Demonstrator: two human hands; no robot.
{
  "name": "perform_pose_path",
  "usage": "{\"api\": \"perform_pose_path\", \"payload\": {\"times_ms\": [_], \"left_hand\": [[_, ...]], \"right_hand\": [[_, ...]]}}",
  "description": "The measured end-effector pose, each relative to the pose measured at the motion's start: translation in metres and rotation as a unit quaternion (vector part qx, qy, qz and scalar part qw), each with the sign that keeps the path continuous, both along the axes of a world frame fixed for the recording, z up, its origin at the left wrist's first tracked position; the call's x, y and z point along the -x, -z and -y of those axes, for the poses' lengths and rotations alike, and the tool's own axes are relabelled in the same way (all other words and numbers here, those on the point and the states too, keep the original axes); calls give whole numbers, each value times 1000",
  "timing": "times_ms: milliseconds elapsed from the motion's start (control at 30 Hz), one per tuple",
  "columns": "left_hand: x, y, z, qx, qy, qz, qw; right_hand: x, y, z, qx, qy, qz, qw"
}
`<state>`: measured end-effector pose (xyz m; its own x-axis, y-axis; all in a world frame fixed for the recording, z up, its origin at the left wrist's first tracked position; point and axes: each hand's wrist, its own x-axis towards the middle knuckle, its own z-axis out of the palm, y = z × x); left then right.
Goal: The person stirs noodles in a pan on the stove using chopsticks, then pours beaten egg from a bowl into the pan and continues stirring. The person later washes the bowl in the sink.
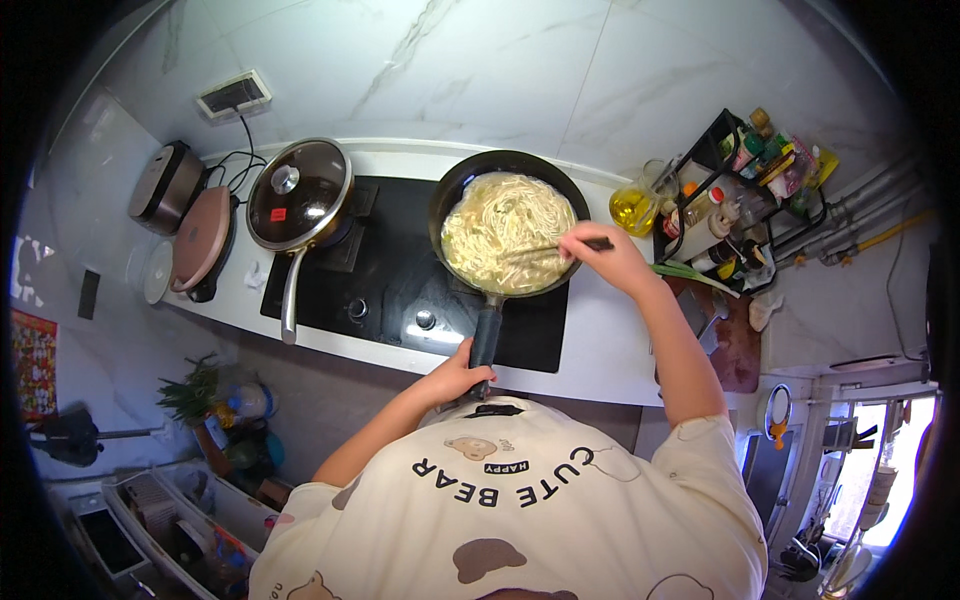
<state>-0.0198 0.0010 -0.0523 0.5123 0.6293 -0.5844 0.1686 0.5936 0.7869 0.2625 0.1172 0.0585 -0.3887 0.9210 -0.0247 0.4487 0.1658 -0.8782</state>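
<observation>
A dark frying pan point(437, 195) stands over the right burner of the black glass gas hob point(397, 247). Pale noodles point(517, 217) in broth with bits of green fill it. My left hand point(454, 375) grips the pan's black handle point(486, 337) near its end, close to my body. Over the pan's right rim, my right hand point(600, 255) holds dark chopsticks point(536, 250). Their tips dip among the noodles and are partly hidden there.
A lidded pan point(300, 195) sits on the left burner, its handle point(291, 300) jutting over the counter's front edge. Left of it are a pink electric pan point(202, 236) and a rice cooker point(166, 184). At right stand an oil jug point(634, 210), a condiment rack point(720, 142), a cleaver point(701, 319) and a cutting board point(739, 349).
</observation>
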Motion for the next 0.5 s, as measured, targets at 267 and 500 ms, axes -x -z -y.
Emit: {"api": "perform_pose_path", "payload": {"times_ms": [267, 500], "left_hand": [[-2, -11, -1, 3, 7, -11, 1000], [-3, -12, 2, 7, -8, -8, 1000]], "right_hand": [[22, 52, 15, -148, -120, 137, 972], [26, 89, -29, -233, -64, 143, 960]]}}
